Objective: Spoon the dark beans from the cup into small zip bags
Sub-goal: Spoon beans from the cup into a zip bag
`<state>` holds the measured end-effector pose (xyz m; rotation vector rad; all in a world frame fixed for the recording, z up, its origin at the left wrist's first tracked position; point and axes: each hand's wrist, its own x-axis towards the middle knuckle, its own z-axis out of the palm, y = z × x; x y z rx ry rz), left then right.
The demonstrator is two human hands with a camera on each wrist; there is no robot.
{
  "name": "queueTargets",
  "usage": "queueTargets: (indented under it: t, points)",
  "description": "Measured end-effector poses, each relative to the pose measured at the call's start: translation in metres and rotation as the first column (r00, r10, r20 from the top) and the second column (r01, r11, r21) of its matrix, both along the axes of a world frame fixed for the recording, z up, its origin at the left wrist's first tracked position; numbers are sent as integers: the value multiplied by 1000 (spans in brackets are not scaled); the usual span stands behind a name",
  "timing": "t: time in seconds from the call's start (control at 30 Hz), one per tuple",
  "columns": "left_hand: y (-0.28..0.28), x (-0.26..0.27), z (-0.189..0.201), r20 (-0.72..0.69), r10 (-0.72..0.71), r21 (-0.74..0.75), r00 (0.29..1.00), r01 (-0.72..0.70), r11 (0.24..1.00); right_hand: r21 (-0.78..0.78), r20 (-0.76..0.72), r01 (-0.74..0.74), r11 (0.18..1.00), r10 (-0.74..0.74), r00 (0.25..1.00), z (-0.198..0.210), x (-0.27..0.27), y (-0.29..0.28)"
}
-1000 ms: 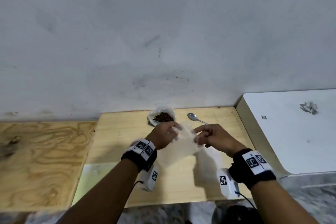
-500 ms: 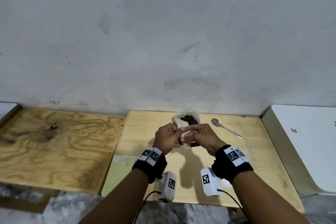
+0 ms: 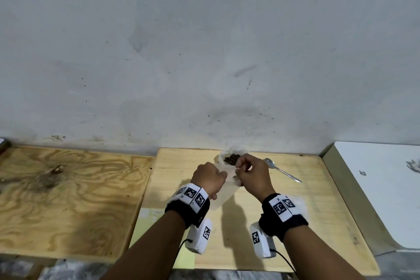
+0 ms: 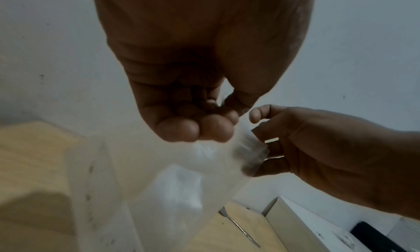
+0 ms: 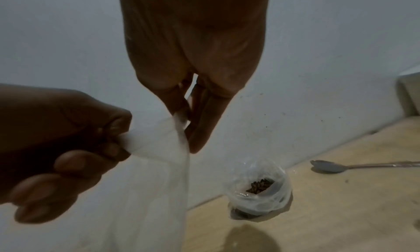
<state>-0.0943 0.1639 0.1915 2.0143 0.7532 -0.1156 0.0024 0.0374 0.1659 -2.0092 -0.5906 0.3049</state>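
A clear small zip bag (image 3: pixel 223 191) hangs between my two hands above the light wooden board (image 3: pixel 318 200). My left hand (image 3: pixel 210 177) pinches one side of the bag's top (image 5: pixel 136 144), fingers curled. My right hand (image 3: pixel 250 175) pinches the opposite side of the bag's mouth (image 4: pixel 250 148). Just beyond the hands, a plastic-lined cup (image 3: pixel 231 158) with dark beans (image 5: pixel 259 185) stands by the wall. A metal spoon (image 3: pixel 281 171) lies on the board right of the cup, untouched. I cannot tell whether the bag's mouth is parted.
A grey wall (image 3: pixel 204 52) closes off the back. A darker plywood panel (image 3: pixel 68 188) lies to the left and a white-topped surface (image 3: pixel 386 188) to the right. A pale green sheet (image 3: pixel 145 218) sits at the board's front left.
One second ago my hands held the bag spread wide; they have drawn close together at its top. The right hand now sits a little nearer the cup. The head view has shifted.
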Motion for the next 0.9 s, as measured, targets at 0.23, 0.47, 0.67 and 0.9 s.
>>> queueTargets:
  t: [0.23,0.47,0.67,0.9]
  points:
    - [1,6,-7,66,-106,15,992,105,994,-256,-56,-293,921,288,956,9,0,5]
    - [20,-1,-20,71,-411,477,909,331,814,-101,-230,-206,973,179,957,8,5,5]
    - [27,8,-34,101,-485,598,869,336,727,-148,-291,-249,957,198,936,14,9,12]
    - [36,2,-45,215,-454,408,864,343,846,-269,-246,-216,938,150,958,8,5,13]
